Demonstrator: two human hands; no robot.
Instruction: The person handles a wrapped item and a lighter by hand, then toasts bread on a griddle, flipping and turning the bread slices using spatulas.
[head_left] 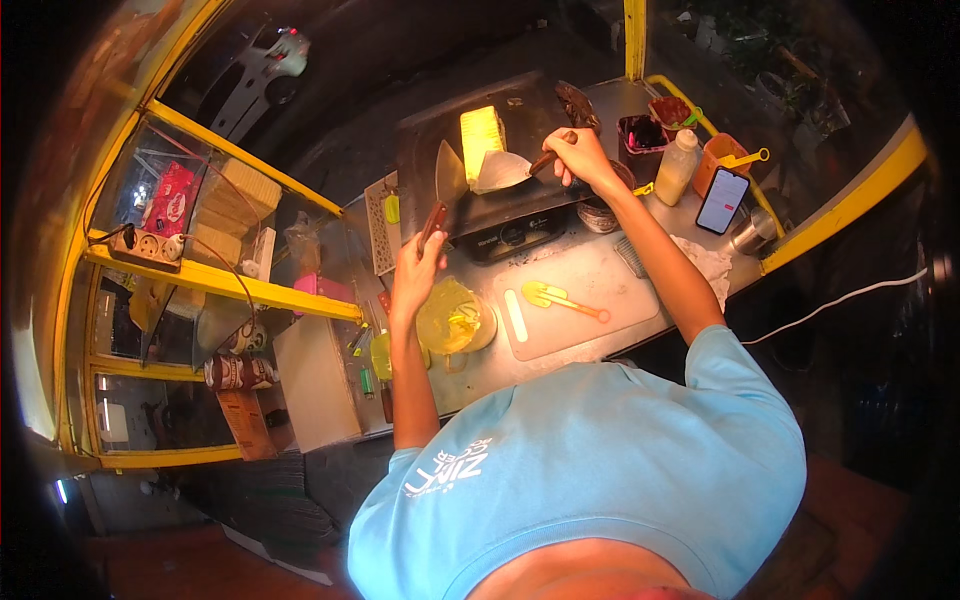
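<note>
My left hand point(416, 272) is closed round the brown handle of a metal spatula point(451, 170), whose blade stands upright just left of a yellow block of bread point(480, 134). In my right hand point(582, 162) is the dark handle of a second spatula point(503, 172). Its wide blade lies tilted against the near right part of the bread. The bread sits on a dark flat griddle point(532, 110). The blades' lower edges are hard to make out.
Before me are a white cutting board point(565, 335) with a yellow utensil point(560, 298) and a clear jug point(482, 345) of yellow stuff. On the right stand a squeeze bottle point(679, 168), an orange tub point(722, 152) and a phone point(722, 202). A yellow-framed shelf point(260, 290) borders the left.
</note>
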